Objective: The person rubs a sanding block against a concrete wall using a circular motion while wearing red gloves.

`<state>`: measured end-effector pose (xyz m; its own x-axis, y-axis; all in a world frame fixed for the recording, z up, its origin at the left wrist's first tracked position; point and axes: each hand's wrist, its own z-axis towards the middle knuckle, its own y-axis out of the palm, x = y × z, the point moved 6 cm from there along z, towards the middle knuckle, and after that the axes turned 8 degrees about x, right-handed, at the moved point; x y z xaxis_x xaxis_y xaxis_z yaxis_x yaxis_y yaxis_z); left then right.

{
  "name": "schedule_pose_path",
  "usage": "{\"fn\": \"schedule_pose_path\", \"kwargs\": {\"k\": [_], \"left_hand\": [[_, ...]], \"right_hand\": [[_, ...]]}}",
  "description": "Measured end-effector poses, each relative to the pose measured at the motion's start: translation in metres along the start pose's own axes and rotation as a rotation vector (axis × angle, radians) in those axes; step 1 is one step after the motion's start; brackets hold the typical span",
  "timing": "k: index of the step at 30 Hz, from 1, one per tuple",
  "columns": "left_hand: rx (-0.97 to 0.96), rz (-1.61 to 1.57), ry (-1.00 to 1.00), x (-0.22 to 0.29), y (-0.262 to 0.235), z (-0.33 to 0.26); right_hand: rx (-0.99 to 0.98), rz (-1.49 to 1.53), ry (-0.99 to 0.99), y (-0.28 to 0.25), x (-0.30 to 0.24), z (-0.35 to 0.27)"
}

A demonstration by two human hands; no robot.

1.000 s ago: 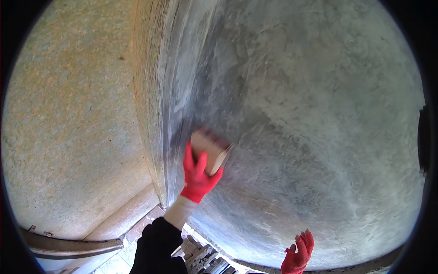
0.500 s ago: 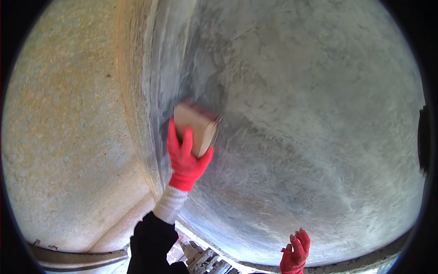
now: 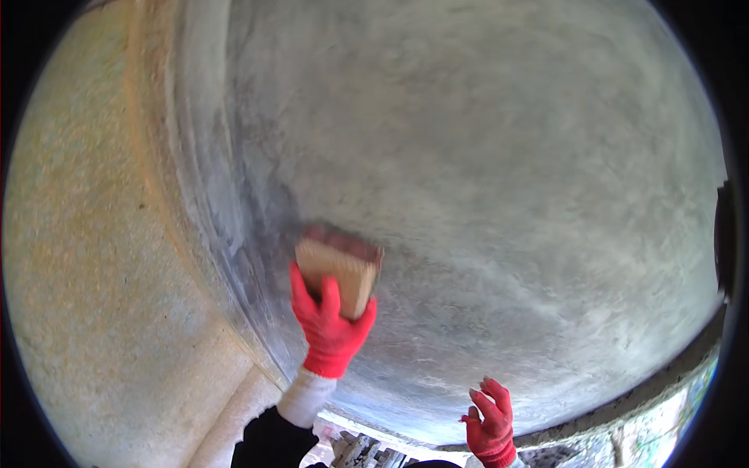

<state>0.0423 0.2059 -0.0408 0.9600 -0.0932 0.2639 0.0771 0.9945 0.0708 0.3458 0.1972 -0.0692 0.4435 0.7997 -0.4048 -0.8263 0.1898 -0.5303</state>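
Note:
My left hand (image 3: 331, 339), in a red glove, grips a sanding block (image 3: 337, 273) with a pale wooden body and a reddish-brown sheet along its far side. Its fingers and thumb are spread around the near end of the block. The sheeted side lies against a grey plastered surface (image 3: 499, 195), by a darker patch near the left border. Low on the right, my right hand (image 3: 491, 425) is raised with its fingers apart and nothing in it. Its red glove leaves the fingertips bare.
A rough yellowish-tan surface (image 3: 86, 249) meets the grey one along a raised, curved border (image 3: 168, 187) on the left. A rough edge (image 3: 593, 425) bounds the grey plaster at the lower right. Stacked grey pieces (image 3: 363, 452) show at the bottom beyond that edge.
My left hand and the sanding block have come nearer, down the picture. The whole view has shifted, with the border further left. My right hand sits slightly higher and more to the left.

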Motion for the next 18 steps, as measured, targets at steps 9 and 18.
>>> {"fn": "schedule_pose_path", "kwargs": {"k": [9, 18], "left_hand": [[-0.290, -0.397, -0.318, 0.149, 0.013, -0.143], [-0.636, -0.721, 0.004, 0.258, 0.029, -0.100]], "right_hand": [[0.019, -0.299, -0.034, 0.038, 0.040, -0.047], [0.575, -0.609, 0.005, -0.027, 0.081, -0.052]]}}
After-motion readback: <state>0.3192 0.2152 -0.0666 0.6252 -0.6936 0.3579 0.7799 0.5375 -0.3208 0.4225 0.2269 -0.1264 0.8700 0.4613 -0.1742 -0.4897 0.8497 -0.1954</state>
